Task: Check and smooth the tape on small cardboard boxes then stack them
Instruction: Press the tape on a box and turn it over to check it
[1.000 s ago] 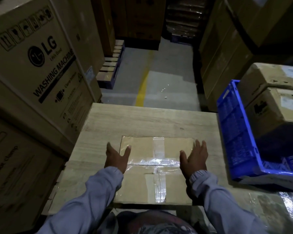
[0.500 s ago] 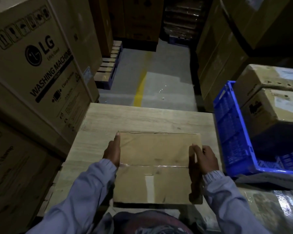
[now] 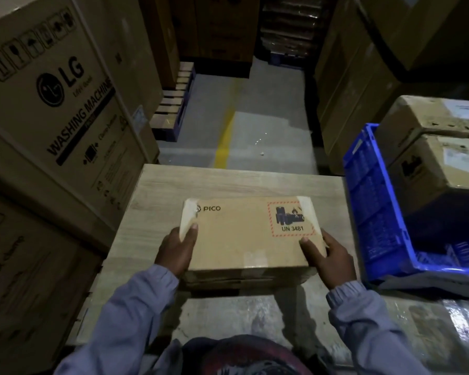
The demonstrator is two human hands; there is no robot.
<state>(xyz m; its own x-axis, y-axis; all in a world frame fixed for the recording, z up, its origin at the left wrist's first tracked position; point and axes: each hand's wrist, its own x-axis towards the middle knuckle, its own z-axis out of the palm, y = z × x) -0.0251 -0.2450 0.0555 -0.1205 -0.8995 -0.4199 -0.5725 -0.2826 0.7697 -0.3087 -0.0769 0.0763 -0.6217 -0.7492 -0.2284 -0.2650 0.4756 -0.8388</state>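
Cartons (image 3: 439,169) occupy the blue crate (image 3: 374,212); left hand (image 3: 176,250) and right hand (image 3: 331,261) grip the PICO box (image 3: 244,234).

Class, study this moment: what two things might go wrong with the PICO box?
1. The left hand and right hand hold the box only at its near corners; it might slip, and the UN 3481 label suggests a drop matters.
2. The tape at the far left corner looks wrinkled; stacking may leave it peeling.
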